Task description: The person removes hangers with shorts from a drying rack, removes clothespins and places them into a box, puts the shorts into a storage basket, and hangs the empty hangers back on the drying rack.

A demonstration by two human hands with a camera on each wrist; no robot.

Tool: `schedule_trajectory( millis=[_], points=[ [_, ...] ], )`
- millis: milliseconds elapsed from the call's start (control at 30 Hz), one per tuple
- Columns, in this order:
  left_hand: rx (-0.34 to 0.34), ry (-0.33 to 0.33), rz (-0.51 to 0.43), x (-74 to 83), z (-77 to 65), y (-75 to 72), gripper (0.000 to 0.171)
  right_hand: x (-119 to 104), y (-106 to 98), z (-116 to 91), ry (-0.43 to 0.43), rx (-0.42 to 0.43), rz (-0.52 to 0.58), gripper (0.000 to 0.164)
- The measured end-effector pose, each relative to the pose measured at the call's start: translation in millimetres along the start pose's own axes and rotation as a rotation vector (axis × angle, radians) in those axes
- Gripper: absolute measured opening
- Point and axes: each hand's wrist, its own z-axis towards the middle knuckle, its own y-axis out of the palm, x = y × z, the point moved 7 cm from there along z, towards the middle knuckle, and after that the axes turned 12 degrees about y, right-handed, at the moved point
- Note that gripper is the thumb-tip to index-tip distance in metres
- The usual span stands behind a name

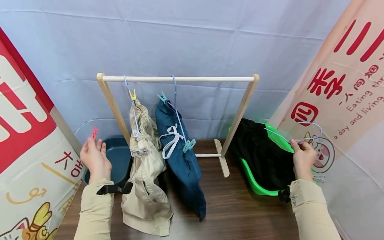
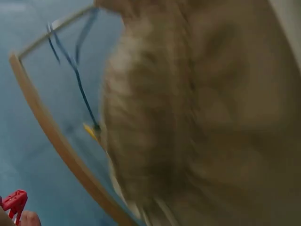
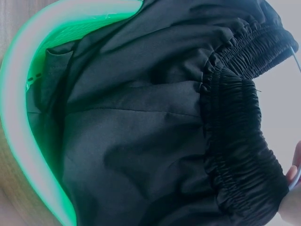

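Note:
My left hand (image 1: 96, 163) pinches a pinkish-red clothespin (image 1: 94, 133) at the left, over a dark blue basin (image 1: 118, 151). On the right, my right hand (image 1: 304, 156) grips a light blue wire hanger (image 1: 319, 129) together with the edge of a pair of black elastic-waist pants (image 1: 264, 153). The gathered waistband (image 3: 240, 136) shows in the right wrist view, with the hanger's wire at its far end. Most of the black pants lie in a green basket (image 1: 253, 186). Beige pants (image 2: 155, 113) fill much of the left wrist view, blurred.
A small rack with a white rail (image 1: 213, 79) stands between my hands. Beige pants (image 1: 145, 186) with a yellow clip (image 1: 133, 95) and dark blue pants (image 1: 180, 166) with teal clips (image 1: 189, 145) hang from it. Printed cloths line both sides.

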Motion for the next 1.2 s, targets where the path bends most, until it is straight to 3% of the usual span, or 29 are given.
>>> schedule_trajectory(
  millis=[133, 300, 433, 567, 733, 833, 1000, 1200],
  points=[
    [0.054, -0.075, 0.133, -28.2, 13.6, -33.7, 0.041, 0, 0, 1, -0.005, -0.001, -0.011, 0.021],
    [0.09, -0.099, 0.254, -52.2, 25.4, -69.6, 0.021, 0, 0, 1, -0.017, -0.004, 0.001, 0.026],
    [0.053, -0.1, 0.371, -64.4, 34.6, -90.3, 0.011, 0, 1, 1, -0.024, -0.008, -0.034, 0.026],
    [-0.007, -0.037, 0.624, -69.1, 45.3, -106.5, 0.017, 0, 2, 1, -0.023, -0.015, -0.047, 0.027],
    [-0.152, 0.071, 1.009, -72.7, 53.9, -113.1, 0.048, 0, 2, 0, -0.022, -0.01, -0.063, 0.026],
    [-0.291, 0.169, 1.192, -75.4, 57.3, -111.0, 0.051, 1, 2, 0, -0.027, -0.005, -0.086, 0.026],
    [-0.442, 0.314, 1.414, -78.9, 60.9, -109.9, 0.045, 0, 4, 0, -0.047, -0.015, -0.091, 0.027],
    [-0.588, 0.321, 1.589, -88.6, 60.0, -109.6, 0.042, 1, 4, 2, -0.042, -0.01, -0.081, 0.028]
  ],
)
